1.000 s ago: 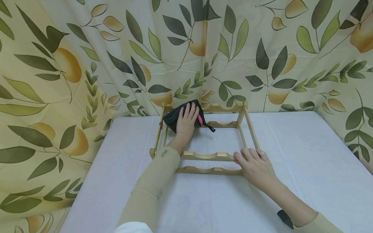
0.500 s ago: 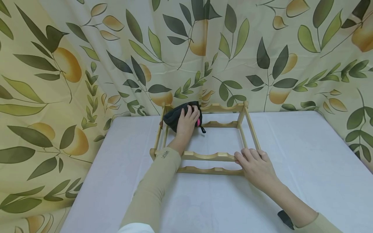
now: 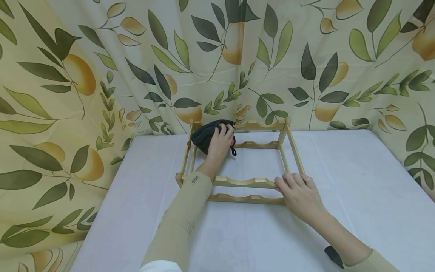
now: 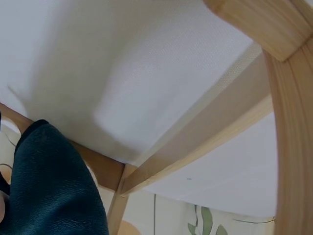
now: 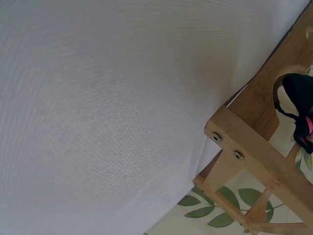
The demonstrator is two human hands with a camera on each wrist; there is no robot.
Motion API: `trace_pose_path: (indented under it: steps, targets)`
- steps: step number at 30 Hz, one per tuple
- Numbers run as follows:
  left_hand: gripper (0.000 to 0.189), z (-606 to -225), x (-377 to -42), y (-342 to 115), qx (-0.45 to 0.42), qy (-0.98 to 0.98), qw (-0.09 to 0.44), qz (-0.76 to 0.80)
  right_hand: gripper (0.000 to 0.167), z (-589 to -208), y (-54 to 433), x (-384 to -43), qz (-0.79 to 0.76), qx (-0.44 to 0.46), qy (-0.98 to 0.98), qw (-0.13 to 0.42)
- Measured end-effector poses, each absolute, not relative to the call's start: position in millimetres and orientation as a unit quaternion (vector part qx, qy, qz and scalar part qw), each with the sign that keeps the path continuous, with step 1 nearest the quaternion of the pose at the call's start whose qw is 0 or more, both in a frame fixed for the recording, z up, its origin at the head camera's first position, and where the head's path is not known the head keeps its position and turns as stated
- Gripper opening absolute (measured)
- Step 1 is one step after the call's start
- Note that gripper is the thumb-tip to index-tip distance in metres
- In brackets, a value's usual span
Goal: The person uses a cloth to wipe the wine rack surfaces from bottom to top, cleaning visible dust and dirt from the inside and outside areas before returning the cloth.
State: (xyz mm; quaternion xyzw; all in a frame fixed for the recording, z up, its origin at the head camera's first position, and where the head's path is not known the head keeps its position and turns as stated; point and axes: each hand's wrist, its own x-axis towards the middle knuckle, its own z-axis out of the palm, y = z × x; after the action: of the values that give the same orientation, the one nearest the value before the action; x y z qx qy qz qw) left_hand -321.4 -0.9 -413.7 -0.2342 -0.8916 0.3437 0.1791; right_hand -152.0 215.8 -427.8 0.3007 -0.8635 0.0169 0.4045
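Note:
A wooden rack with scalloped rails (image 3: pixel 242 183), like a wine rack, stands on the white-covered table. At its far left corner lies a dark fabric pouch (image 3: pixel 205 136) with a short cord loop and a bit of pink at its right end. My left hand (image 3: pixel 219 146) reaches over the front rails and grips the pouch, its fingers bent over the top. Close up in the left wrist view, the pouch (image 4: pixel 56 183) looks like soft, deep teal fleece. My right hand (image 3: pixel 301 194) holds the rack's front right corner; its thumb is hidden.
The white tablecloth (image 3: pixel 357 181) stretches around the rack. Behind it hangs a curtain (image 3: pixel 306 22) printed with leaves and fruit, close to the rack's back rail. A small black object (image 3: pixel 333 257) shows beside the right forearm.
My left fingers have curled more tightly over the pouch's right end. The cord loop has swung left and down, and less pink shows. My right hand and the rack stay put.

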Motion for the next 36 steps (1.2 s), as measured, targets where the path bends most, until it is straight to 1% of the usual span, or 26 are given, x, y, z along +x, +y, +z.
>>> trace_pose_path:
  steps: [7, 17, 20, 25, 28, 30, 36]
  targets:
    - [0.035, -411.4, -319.1, 0.1, -0.231, -0.895, 0.141, 0.355, 0.034, -428.4, 216.3, -152.2, 0.015, 0.299, -0.864, 0.405]
    - [0.033, -414.2, -320.3, 0.8, -0.200, -0.917, 0.105, 0.328, 0.033, -427.6, 215.5, -152.3, 0.016, 0.300, -0.861, 0.411]
    - [0.032, -414.0, -319.5, 0.3, -0.209, -0.916, 0.116, 0.323, 0.033, -426.8, 215.4, -152.0, 0.018, 0.299, -0.861, 0.410]
    - [0.030, -411.2, -316.6, -0.4, -0.251, -0.896, 0.176, 0.322, 0.033, -425.9, 215.0, -151.8, 0.018, 0.298, -0.862, 0.409]
    - [0.032, -410.2, -315.8, -0.6, -0.255, -0.890, 0.189, 0.329, 0.033, -425.9, 214.7, -152.3, 0.017, 0.299, -0.861, 0.411]
    - [0.033, -410.4, -316.1, -0.6, -0.251, -0.893, 0.178, 0.330, 0.033, -425.9, 214.7, -152.4, 0.018, 0.300, -0.861, 0.411]
    - [0.038, -413.2, -317.1, -0.6, -0.260, -0.905, 0.108, 0.319, 0.033, -426.8, 214.8, -152.1, 0.018, 0.299, -0.861, 0.411]
